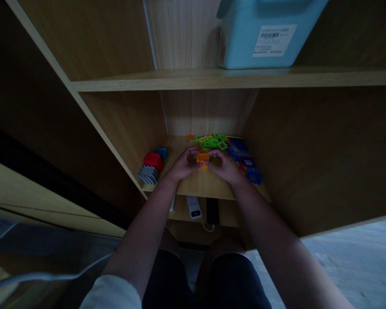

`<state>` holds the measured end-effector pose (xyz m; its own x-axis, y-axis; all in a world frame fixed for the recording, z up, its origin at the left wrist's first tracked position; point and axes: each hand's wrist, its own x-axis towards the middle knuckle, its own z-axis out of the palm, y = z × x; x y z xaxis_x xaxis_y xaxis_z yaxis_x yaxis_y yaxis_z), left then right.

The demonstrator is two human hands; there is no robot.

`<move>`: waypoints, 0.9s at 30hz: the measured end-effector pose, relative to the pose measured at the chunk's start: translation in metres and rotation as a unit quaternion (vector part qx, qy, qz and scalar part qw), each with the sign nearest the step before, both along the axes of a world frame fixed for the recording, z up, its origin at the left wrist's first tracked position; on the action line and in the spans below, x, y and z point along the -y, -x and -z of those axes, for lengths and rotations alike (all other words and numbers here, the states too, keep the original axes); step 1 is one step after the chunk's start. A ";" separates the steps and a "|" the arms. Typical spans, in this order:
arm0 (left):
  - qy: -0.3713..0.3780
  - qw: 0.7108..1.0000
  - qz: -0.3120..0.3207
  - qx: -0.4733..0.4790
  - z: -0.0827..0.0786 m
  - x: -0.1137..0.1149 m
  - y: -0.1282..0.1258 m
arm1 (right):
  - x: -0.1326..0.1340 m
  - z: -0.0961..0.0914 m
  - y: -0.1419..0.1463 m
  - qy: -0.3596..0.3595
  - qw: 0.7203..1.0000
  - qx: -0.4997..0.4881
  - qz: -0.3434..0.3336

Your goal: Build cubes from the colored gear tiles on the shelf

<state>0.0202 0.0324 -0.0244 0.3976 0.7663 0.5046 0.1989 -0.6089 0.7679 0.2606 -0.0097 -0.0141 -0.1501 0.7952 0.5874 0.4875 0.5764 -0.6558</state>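
Note:
Between my two hands, above the middle shelf, is a small orange build of interlocking plastic pieces (pixel 203 158). My left hand (pixel 185 164) grips its left side, fingers curled round. From the right, my right hand (pixel 224 165) pinches its other side. Just behind the hands lies a heap of green and yellow interlocking pieces (pixel 214 141). Blue interlocking pieces (pixel 239 148) spread along the right side of the shelf. On the left stand a grey block (pixel 148 174), a red block (pixel 154 161) and a blue one (pixel 161 153) with notched edges.
A light blue bin (pixel 260 38) with a label stands on the upper shelf (pixel 180 83). Below, a white power bank (pixel 193 207) with a cable lies beside a black phone-like slab (pixel 212 210). Wooden side panels flank the shelf. My knees are beneath.

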 end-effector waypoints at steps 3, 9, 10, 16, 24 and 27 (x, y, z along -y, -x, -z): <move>-0.001 0.999 -0.042 0.008 -0.003 0.000 0.001 | 0.000 -0.001 -0.001 -0.006 1.000 -0.014 0.011; -0.048 0.980 -0.187 -0.047 0.002 -0.010 0.007 | -0.004 0.000 -0.005 -0.021 0.997 -0.019 0.066; -0.057 0.979 -0.183 -0.067 0.004 -0.012 0.007 | -0.004 0.000 -0.005 -0.026 0.997 -0.019 0.072; -0.081 0.974 -0.108 -0.181 0.009 -0.024 -0.002 | -0.002 -0.005 -0.007 -0.044 0.990 -0.022 0.131; -0.102 0.955 -0.159 -0.231 0.017 -0.028 -0.003 | -0.003 -0.005 -0.007 -0.053 0.990 -0.022 0.127; -0.089 0.949 -0.195 -0.232 0.020 -0.028 -0.002 | -0.004 -0.004 -0.008 -0.054 0.990 -0.019 0.130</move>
<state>0.0221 0.0599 -0.0440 0.3116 0.8203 0.4797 0.7280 -0.5305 0.4343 0.2685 -0.0057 -0.0101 0.0760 0.7361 0.6726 0.6052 0.5021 -0.6178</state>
